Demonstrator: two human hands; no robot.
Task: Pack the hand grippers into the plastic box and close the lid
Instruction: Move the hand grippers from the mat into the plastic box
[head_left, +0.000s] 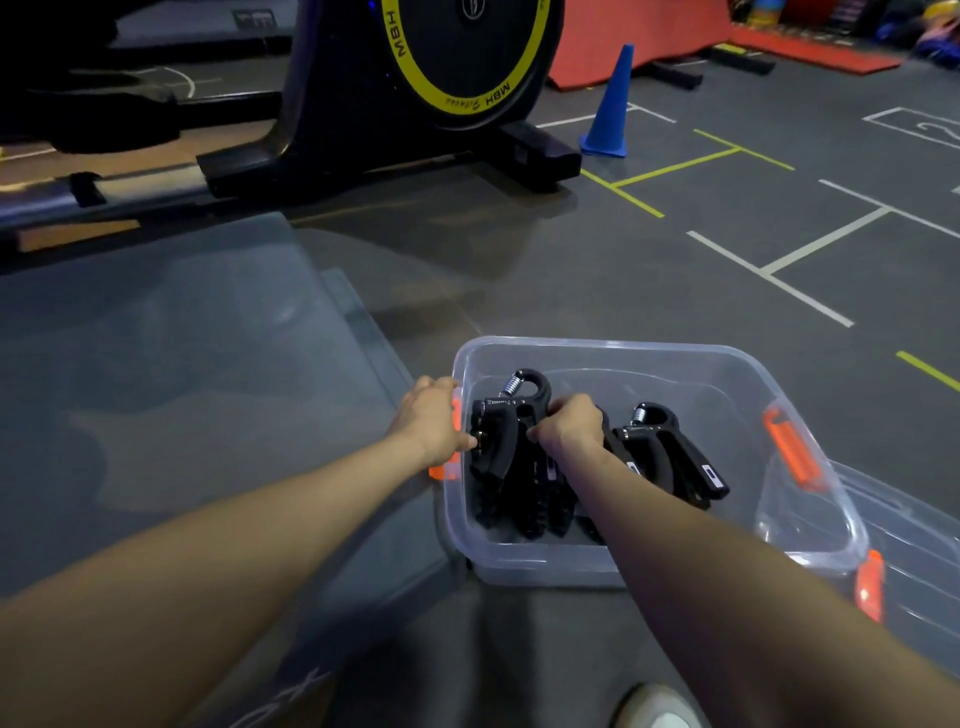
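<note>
Clear plastic box (613, 564) is set on the grey floor (597, 260), lid off, close in front of the person so both arms reach it without stretching.

Left hand (428, 421) is laid over the box's left rim at the orange latch (441, 470); thumb tip touches the nearest gripper. Probably placed there to steady the light box while the load is shifted. Fingers are curled over the rim edge; how firmly they hold cannot be told.

Right hand (569, 423) is inside the box, fingers clenched round the top of a bunch of black hand grippers (511, 467). These are stood close together at the left end, heads up, seemingly packed tight to save room.

One more hand gripper (670, 452) lies tilted just beside the bunch, right of the wrist. Right part of the box is bare.

The lid (914, 561), clear with an orange clip (870, 584), lies on the floor against the box's right side, within easy reach for closing. Closing is not yet done.

Behind: exercise bike (415, 88), blue cone (610, 104).
</note>
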